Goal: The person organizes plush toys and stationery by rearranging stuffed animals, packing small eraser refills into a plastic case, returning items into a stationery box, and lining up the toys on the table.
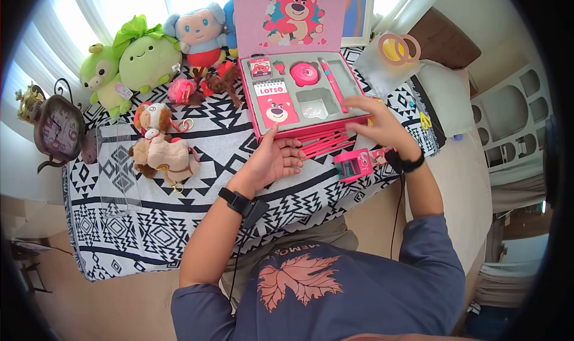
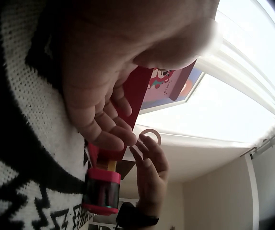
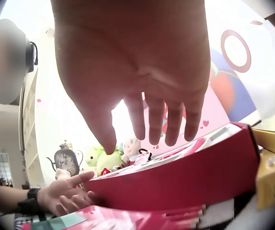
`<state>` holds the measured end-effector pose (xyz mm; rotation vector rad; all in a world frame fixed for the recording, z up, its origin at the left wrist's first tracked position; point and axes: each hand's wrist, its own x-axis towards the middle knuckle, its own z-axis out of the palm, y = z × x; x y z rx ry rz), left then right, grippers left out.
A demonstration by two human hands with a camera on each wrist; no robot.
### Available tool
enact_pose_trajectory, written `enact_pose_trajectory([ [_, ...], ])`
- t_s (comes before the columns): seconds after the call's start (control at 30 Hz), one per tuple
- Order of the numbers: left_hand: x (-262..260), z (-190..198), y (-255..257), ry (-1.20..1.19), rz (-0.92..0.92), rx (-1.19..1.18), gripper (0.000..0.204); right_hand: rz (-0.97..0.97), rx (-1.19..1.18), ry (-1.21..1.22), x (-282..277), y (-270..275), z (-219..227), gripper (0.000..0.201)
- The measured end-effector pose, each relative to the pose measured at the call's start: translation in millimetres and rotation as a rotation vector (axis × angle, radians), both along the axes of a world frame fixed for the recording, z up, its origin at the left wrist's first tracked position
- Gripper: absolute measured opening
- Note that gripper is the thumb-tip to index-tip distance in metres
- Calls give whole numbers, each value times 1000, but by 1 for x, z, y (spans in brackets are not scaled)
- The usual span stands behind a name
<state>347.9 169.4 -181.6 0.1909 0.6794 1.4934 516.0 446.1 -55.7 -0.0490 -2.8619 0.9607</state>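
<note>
A pink gift box (image 1: 263,131) with its lid raised lies on the patterned cloth. Its grey tray holds a bear notebook (image 1: 276,109), a round pink item (image 1: 305,73), a pink pen (image 1: 333,85) and small pieces. My left hand (image 1: 272,163) is at the box's front edge, palm turned inward, fingers loosely bent, holding nothing. Over the box's right front corner hovers my right hand (image 1: 385,125), fingers spread and empty, also seen from the palm side in the right wrist view. Pink pencils (image 1: 326,146) lie before the box, beside a pink sharpener (image 1: 354,165).
Plush toys (image 1: 149,63) line the window side, with smaller plush keychains (image 1: 164,155) left of the box. A clock (image 1: 58,128) stands at the far left beside a clear plastic cover (image 1: 118,167). A translucent bag (image 1: 382,66) and yellow scissors (image 1: 425,121) are at the right.
</note>
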Motion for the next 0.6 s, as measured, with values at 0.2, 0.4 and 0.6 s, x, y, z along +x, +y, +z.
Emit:
enact_pose_trajectory([
  [0.2,0,1,-1,-14,7,5,77,-62,85,69,-112,10,-19,54],
  [0.4,1,2,-1,-4,11,8,75,-212,339,-115,-173,8,-17,59],
  [0.6,0,-1,0,-19,7,2,76,-337,480,-252,-180,-2,-15,62],
])
